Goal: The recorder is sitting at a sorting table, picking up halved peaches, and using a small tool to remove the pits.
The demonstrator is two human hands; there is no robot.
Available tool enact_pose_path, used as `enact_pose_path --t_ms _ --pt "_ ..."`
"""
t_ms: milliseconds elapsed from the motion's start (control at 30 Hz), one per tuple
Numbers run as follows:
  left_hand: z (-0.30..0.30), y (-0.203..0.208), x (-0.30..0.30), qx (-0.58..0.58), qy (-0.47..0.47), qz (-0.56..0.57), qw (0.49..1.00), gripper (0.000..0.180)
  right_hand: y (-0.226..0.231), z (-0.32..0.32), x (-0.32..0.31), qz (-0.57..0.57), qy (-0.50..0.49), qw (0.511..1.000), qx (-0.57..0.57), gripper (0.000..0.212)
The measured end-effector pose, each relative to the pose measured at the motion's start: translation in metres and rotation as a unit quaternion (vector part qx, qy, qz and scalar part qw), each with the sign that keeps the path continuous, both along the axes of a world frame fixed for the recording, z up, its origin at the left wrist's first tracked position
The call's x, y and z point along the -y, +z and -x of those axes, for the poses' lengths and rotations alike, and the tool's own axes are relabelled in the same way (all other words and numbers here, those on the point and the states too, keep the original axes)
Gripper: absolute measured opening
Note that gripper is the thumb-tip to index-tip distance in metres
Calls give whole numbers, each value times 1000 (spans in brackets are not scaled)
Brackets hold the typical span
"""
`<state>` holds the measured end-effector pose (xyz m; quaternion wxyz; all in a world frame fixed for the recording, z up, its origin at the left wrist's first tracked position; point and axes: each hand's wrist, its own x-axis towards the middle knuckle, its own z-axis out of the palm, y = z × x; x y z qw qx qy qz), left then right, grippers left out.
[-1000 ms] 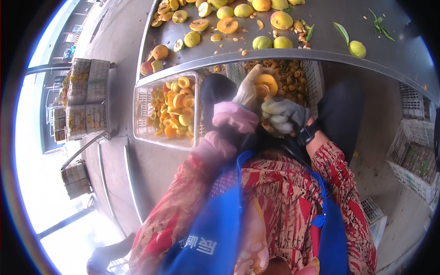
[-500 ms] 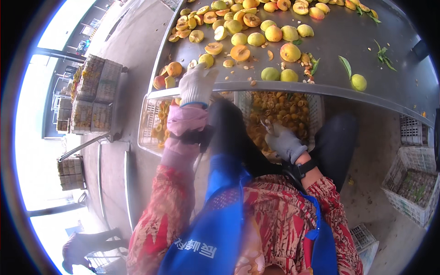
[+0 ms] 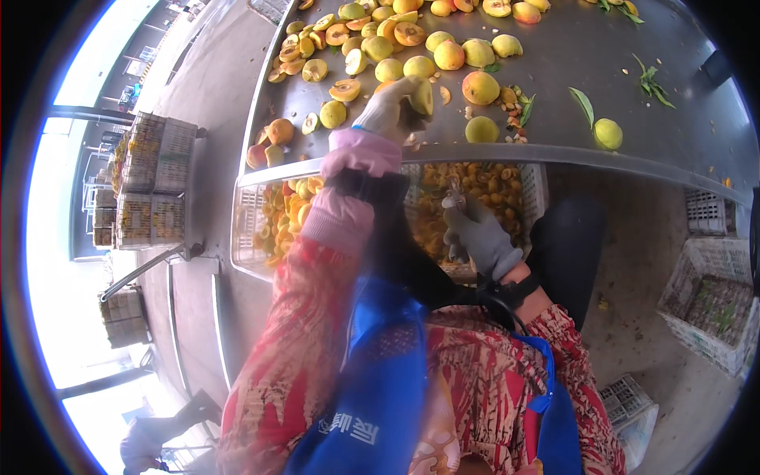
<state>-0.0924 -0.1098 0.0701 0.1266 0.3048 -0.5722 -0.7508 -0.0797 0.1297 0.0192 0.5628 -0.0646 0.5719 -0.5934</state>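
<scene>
1. Strong daylight is pouring in from the left, burning the open side [image 3: 75, 309] out to white and washing over the co-worker [image 3: 142, 443] at lower left.
2. The table [image 3: 546, 95] is giving off a soft grey sheen, while the fruit [image 3: 480, 87] on it is showing clear colour.
3. Shade is falling beneath the table, dimming the crate [image 3: 536, 190] there.
4. Pale haze is softening the left sleeve [image 3: 273, 340] and the apron [image 3: 348, 388].
5. The fisheye lens is bending the table's front edge, black is closing in around the corners, and a bluish fringe is running along the left rim.
</scene>
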Motion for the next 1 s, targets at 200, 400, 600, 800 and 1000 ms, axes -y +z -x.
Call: enact_pose_path --t_ms 200,400,600,800,1000 --pt "-73 -9 -66 -101 161 -175 966 58 16 -16 5 134 -5 970 -204 23" --pt "-97 -42 -94 -61 257 -57 963 54 -4 -30 15 73 59 928 -359 25" --pt "-91 -56 -101 -30 274 -2 961 50 -13 -31 22 78 41 928 -361 31" --pt "-88 -69 -106 -91 227 -7 970 42 -6 -26 22 31 62 943 -325 27" --pt "-85 -80 -94 -108 208 -48 971 31 -11 -26 32 17 31 944 -327 38"
